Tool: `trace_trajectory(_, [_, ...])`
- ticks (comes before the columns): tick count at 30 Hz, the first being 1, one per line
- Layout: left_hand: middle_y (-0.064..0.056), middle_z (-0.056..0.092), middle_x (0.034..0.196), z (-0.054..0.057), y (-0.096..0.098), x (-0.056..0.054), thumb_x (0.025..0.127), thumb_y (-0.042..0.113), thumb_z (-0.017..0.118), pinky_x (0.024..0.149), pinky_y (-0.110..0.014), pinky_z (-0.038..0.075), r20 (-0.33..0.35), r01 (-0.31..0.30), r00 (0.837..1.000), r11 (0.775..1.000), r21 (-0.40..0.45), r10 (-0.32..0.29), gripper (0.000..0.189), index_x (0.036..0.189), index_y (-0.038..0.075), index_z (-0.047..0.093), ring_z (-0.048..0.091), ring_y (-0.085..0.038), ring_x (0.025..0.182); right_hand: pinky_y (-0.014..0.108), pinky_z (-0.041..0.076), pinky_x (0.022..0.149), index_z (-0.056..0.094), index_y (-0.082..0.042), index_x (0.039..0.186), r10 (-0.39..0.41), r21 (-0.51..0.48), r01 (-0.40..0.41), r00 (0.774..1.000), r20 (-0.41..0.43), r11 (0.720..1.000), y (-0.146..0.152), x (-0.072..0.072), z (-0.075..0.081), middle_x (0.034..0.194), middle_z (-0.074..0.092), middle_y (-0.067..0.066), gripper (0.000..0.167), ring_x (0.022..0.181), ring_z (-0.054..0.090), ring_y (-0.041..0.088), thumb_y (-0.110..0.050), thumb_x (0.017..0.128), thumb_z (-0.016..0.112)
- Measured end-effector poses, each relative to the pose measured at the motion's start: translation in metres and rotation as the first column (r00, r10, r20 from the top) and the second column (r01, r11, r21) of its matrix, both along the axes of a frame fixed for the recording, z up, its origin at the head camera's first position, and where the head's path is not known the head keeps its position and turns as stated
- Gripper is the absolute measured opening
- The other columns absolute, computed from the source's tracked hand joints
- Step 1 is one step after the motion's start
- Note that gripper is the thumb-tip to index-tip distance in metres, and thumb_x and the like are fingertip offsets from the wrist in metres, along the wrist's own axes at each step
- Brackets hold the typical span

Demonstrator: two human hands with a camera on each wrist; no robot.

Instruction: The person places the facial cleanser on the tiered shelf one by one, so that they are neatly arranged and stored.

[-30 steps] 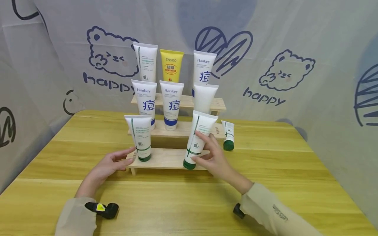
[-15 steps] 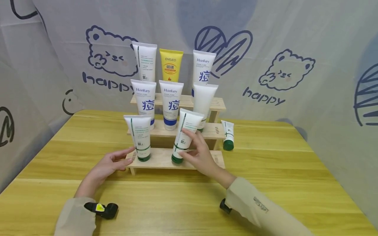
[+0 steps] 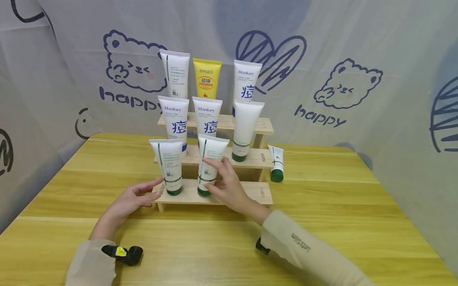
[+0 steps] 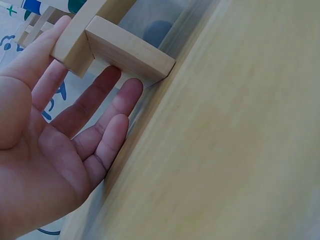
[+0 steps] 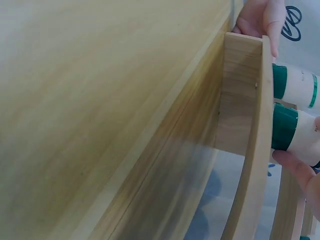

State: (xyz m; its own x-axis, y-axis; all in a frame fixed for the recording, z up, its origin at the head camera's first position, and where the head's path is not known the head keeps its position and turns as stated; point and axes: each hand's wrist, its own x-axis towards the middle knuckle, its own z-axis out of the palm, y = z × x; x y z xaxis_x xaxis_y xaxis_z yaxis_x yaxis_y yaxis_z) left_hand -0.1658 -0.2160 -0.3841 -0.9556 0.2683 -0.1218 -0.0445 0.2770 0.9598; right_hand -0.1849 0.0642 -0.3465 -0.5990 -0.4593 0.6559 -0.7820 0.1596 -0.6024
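Observation:
My right hand (image 3: 230,186) pinches a white tube with a green cap (image 3: 211,159) between thumb and fingers, its cap down on the bottom step of a wooden stepped rack (image 3: 247,193). In the right wrist view that tube's green cap (image 5: 285,126) meets the step's surface. Left of it stands a like white tube (image 3: 169,165) on the same step. At the rack's left end my left hand (image 3: 132,200) rests with fingers spread. The left wrist view shows its fingers (image 4: 95,95) relaxed, touching the end of the wooden step (image 4: 127,47).
Higher steps hold two Hankey tubes (image 3: 174,119), a plain white tube (image 3: 247,123), a yellow tube (image 3: 206,79) and others. A small green-capped tube (image 3: 276,163) stands on the wooden table (image 3: 340,222) right of the rack. Behind hangs a printed cloth (image 3: 286,24).
My right hand has carried the tube leftward along the bottom step and set it more upright, nearer the left tube. The plain white tube behind shows fully now. My left hand stays put.

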Motion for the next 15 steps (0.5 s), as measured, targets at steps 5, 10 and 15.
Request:
trace_trajectory(5, [-0.020,0.024,0.142,-0.0013,-0.0015,-0.0005,0.089,0.029,0.057,0.079,-0.035,0.044,-0.008,0.004,1.000,1.000,0.006,-0.004,0.059,0.138,0.006,0.033,0.039,-0.032,0.111,0.022,0.050,0.065,0.041,-0.005,0.126,0.021,0.051,-0.018,0.998,-0.055,0.999,-0.0058,0.0026,-0.0017,0.116,0.036,0.020,0.059,0.095,0.050,0.028,0.011,0.075,0.064])
trace_trajectory(10, [-0.020,0.024,0.142,-0.0011,-0.0022,0.0002,0.089,0.028,0.056,0.079,-0.035,0.044,-0.011,0.002,1.000,1.000,0.004,-0.002,0.059,0.138,0.006,0.033,0.039,-0.032,0.112,0.019,0.048,0.068,0.041,-0.007,0.127,0.017,0.096,-0.007,0.994,-0.110,0.995,-0.0082,0.0056,-0.0021,0.123,0.033,0.021,0.057,0.097,0.048,0.026,0.010,0.077,0.063])
trace_trajectory(15, [-0.021,0.024,0.142,0.0004,-0.0008,0.0010,0.088,0.029,0.057,0.080,-0.035,0.043,-0.012,0.004,1.000,1.000,0.005,-0.004,0.060,0.138,0.006,0.033,0.039,-0.033,0.112,0.022,0.047,0.075,0.043,-0.006,0.127,0.025,0.092,-0.015,0.995,-0.101,0.996,-0.0052,0.0065,-0.0035,0.131,0.030,0.020,0.057,0.105,0.047,0.028,0.007,0.077,0.065])
